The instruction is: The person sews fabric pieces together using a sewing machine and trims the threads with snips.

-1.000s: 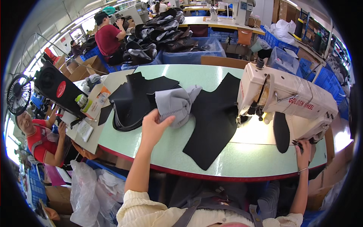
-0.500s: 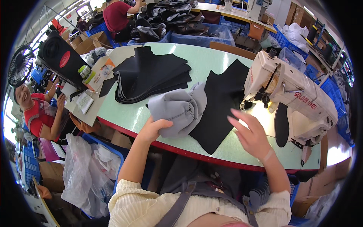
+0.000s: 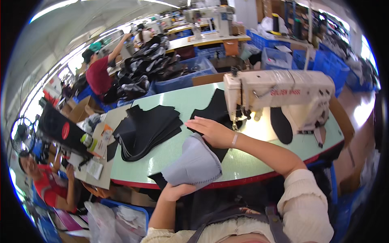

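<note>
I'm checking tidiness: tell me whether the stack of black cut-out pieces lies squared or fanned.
Fanned: the stack of black cut-out pieces shows staggered edges stepping out along its right side.

Open strip of counter (image 3: 135, 173) ran btwn the stack of blk pieces (image 3: 148, 133) and the grey piece (image 3: 192, 162) in the L grip (image 3: 178, 192); another ran behind the stack, twd the far edge. R grip (image 3: 212, 133) + forearm cut across in front of the sewing machine (image 3: 279, 87), w/ a bare patch btwn forearm and front edge. Blk sole-shaped piece (image 3: 281, 125) took up room below machine's arm.
</note>
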Tool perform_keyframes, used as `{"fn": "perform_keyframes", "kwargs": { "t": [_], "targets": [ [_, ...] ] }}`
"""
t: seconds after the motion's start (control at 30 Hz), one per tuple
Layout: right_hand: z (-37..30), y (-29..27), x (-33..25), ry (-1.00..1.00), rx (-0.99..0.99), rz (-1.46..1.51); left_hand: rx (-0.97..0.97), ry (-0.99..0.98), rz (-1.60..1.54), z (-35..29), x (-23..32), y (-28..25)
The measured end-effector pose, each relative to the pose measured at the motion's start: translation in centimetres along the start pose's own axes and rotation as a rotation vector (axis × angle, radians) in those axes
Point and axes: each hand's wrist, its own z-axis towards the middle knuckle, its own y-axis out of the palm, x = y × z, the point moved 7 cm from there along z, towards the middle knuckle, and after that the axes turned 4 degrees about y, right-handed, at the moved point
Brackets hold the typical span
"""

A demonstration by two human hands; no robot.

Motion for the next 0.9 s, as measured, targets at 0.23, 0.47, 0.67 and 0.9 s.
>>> {"fn": "perform_keyframes", "kwargs": {
  "t": [0.23, 0.47, 0.67, 0.9],
  "targets": [
    [-6.6, -7.7, -11.5, -0.157, -0.146, -0.054, 0.055, -0.015, 0.315, -0.1, -2.3, 2.1],
    [-10.2, -6.6, -14.9, -0.160, -0.014, -0.191, -0.114, 0.105, 0.150, -0.6, -0.5, 7.1],
    [-14.9, 4.8, -23.1, -0.533, -0.219, -0.171, -0.045, 0.158, 0.199, -1.6, 0.1, 10.0],
    [-17.7, 4.2, -24.7, -0.444, -0.027, -0.123, -0.006, 0.168, 0.294, -3.5, -0.4, 12.1]
  ]
}}
